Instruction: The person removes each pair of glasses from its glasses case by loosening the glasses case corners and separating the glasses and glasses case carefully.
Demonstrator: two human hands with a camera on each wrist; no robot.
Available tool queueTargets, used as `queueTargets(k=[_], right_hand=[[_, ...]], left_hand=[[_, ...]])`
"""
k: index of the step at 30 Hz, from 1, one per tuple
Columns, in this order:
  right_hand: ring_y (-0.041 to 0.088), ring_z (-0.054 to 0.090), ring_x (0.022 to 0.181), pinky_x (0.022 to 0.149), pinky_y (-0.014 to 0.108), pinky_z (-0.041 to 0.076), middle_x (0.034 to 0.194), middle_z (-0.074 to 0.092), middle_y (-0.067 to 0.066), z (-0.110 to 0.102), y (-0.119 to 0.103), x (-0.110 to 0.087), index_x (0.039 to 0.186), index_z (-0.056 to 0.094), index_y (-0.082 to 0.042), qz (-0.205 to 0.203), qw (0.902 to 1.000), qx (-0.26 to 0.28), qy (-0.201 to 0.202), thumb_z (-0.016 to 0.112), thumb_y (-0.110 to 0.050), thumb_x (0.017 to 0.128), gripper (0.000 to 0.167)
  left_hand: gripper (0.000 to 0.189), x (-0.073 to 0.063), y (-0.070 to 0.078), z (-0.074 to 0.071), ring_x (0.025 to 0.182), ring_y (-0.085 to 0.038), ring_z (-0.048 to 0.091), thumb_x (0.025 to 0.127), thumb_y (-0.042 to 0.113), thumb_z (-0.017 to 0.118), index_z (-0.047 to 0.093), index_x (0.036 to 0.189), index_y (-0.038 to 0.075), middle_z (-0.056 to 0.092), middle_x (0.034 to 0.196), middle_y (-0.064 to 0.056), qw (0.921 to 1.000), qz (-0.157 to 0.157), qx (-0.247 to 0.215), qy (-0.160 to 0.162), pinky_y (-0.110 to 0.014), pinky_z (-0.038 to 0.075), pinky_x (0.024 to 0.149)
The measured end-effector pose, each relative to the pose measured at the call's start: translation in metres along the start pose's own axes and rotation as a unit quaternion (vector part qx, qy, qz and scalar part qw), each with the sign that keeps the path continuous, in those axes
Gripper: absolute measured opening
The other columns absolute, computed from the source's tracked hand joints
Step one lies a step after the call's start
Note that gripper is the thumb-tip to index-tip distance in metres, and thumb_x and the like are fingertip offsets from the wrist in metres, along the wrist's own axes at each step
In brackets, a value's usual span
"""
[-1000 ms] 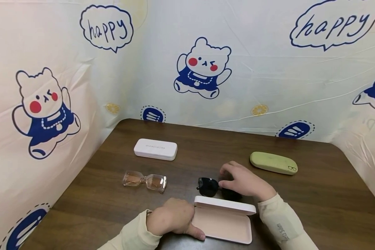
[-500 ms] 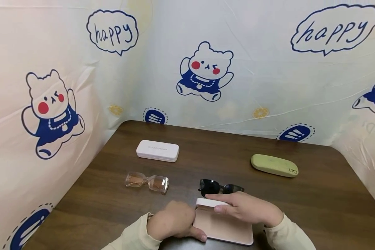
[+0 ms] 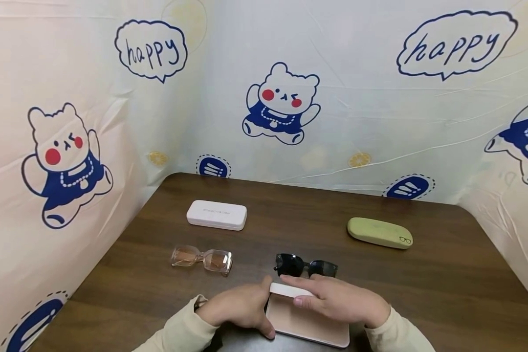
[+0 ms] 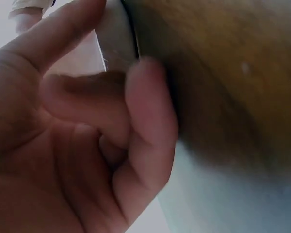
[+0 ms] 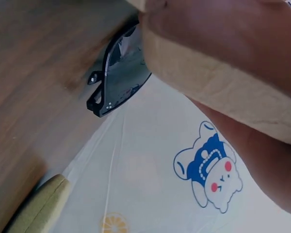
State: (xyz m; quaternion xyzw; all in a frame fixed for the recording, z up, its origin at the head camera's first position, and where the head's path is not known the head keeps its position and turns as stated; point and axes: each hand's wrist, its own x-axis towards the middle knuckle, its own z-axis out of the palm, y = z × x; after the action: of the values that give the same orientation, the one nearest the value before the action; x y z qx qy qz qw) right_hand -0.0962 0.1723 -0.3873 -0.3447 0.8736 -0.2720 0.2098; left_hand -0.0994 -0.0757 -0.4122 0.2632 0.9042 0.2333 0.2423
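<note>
A white glasses case with a pinkish lining lies open at the near side of the table. My left hand grips its left end, thumb at the front corner; in the left wrist view the other fingers are curled beside the case. With its thumb inside and its fingers behind, my right hand holds the raised lid, whose edge fills the upper part of the right wrist view. Just behind the lid are black sunglasses, partly hidden by my right fingers.
Clear-framed glasses with tinted lenses lie to the left. Behind them sits a closed white case. A green glasses case rests at the back right of the brown table. A printed cloth surrounds the table.
My right hand has left the black sunglasses, come nearer, and taken hold of the case's lid. The left hand stays at the case's left end, its forefinger now lifted toward the lid's corner.
</note>
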Motion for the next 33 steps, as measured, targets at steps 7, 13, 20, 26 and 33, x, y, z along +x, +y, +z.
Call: queueTargets(k=[7,13,20,26,33], right_hand=[[0.008,0.046,0.081,0.071,0.027,0.043,0.097,0.049,-0.006,0.009,-0.001,-0.006,0.153,0.043,-0.037,-0.015,0.9999,-0.002,0.001,0.051,-0.052,0.102,0.054],[0.006,0.044,0.082,0.070,0.025,0.042,0.099,0.056,-0.004,0.019,0.001,-0.007,0.153,0.044,-0.033,-0.072,0.9944,-0.067,0.041,0.053,-0.051,0.102,0.055],[0.013,0.045,0.088,0.073,0.036,0.046,0.109,0.056,0.007,0.037,-0.002,-0.006,0.156,0.035,-0.042,-0.086,0.9760,-0.195,0.046,0.050,-0.056,0.101,0.058],[0.014,0.041,0.086,0.068,0.032,0.040,0.101,0.055,0.005,0.045,-0.001,-0.005,0.156,0.033,-0.043,-0.092,0.9626,-0.247,0.063,0.051,-0.061,0.098,0.064],[0.015,0.039,0.085,0.076,0.043,0.045,0.102,0.049,0.002,0.051,-0.007,-0.001,0.155,0.026,-0.052,-0.031,0.9631,-0.265,0.037,0.061,-0.062,0.091,0.074]], left_hand=[[0.073,0.001,-0.002,-0.001,0.070,-0.010,0.055,0.056,0.045,0.096,0.047,0.104,0.020,0.059,0.080,0.005,0.9975,0.019,0.062,0.026,-0.031,0.047,0.067],[0.073,0.002,-0.001,-0.001,0.068,-0.011,0.056,0.056,0.047,0.096,0.046,0.103,0.021,0.060,0.077,0.004,0.9962,0.023,0.079,0.027,-0.033,0.047,0.064],[0.076,0.001,0.000,0.001,0.062,-0.012,0.055,0.057,0.049,0.095,0.046,0.106,0.019,0.058,0.074,0.005,0.9914,0.029,0.124,0.032,-0.033,0.047,0.060],[0.076,0.000,0.000,0.003,0.061,-0.010,0.054,0.061,0.049,0.092,0.044,0.109,0.016,0.057,0.071,0.007,0.9853,0.047,0.160,0.036,-0.033,0.047,0.059],[0.073,-0.001,0.001,0.007,0.058,-0.012,0.053,0.061,0.048,0.090,0.044,0.108,0.015,0.055,0.068,0.006,0.9815,0.056,0.178,0.044,-0.033,0.045,0.054]])
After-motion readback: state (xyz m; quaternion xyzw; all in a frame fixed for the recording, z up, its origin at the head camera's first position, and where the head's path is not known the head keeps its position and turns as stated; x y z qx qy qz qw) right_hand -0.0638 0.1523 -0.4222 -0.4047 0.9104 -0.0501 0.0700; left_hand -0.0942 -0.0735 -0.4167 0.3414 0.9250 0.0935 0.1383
